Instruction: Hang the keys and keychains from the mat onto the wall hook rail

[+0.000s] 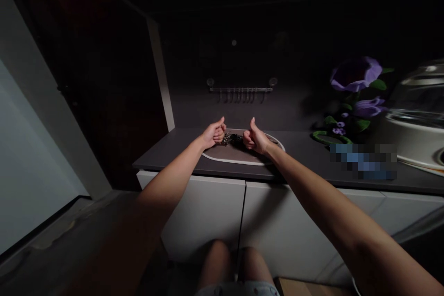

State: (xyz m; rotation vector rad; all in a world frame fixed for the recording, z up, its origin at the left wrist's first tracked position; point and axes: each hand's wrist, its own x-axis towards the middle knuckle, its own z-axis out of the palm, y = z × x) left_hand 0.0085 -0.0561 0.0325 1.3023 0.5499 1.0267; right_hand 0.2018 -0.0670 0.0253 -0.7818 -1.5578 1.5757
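Left hand (214, 134) and right hand (255, 137) make fists (thumbs up); a low bump could scatter the dark pile (236, 138).

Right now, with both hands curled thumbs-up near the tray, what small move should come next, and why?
Probably uncurl the right hand and ease it toward the dark pile on the tray. Its fingers are curled, as are those of the left hand; nothing shows in either, and in this view the pile lies between them.
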